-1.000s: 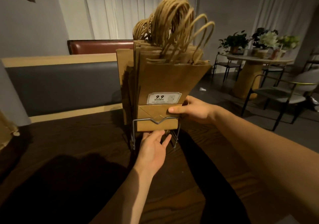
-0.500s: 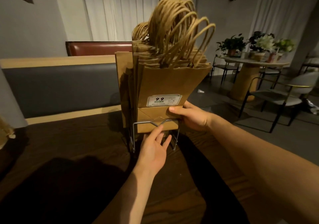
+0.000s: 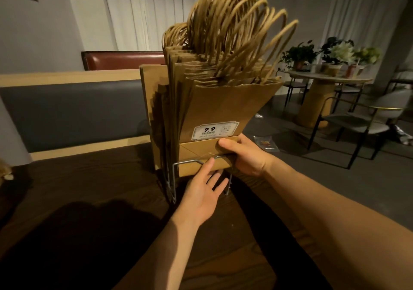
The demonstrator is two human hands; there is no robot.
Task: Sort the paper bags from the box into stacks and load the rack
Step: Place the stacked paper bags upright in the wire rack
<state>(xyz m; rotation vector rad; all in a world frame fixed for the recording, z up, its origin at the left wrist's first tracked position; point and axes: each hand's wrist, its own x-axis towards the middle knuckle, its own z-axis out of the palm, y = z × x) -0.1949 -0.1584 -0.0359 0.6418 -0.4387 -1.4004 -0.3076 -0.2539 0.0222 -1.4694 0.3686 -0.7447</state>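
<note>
Centre frame, light, floppy paper bags (image 3: pixel 214 108) stand in the wire rack (image 3: pixel 178 166) on the tabletop (image 3: pixel 89 189). Right hand (image 3: pixel 243 155) pinches their stiffer folded bottoms, the best hold; left hand (image 3: pixel 201 193) rests flat, fingers straight.

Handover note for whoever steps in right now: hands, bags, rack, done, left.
Left hand: open, straight fingers touching the front wire of the rack and the front bag's folded bottom.
Right hand: grip on the lower right edge of the front bag, thumb across its face.
Paper bags: standing upright in the wire rack on the dark table, handles up, tops fanning toward the right.
Done: rack is loaded.
Left: seat the front bag and square the stack. The box is not in view.
</note>
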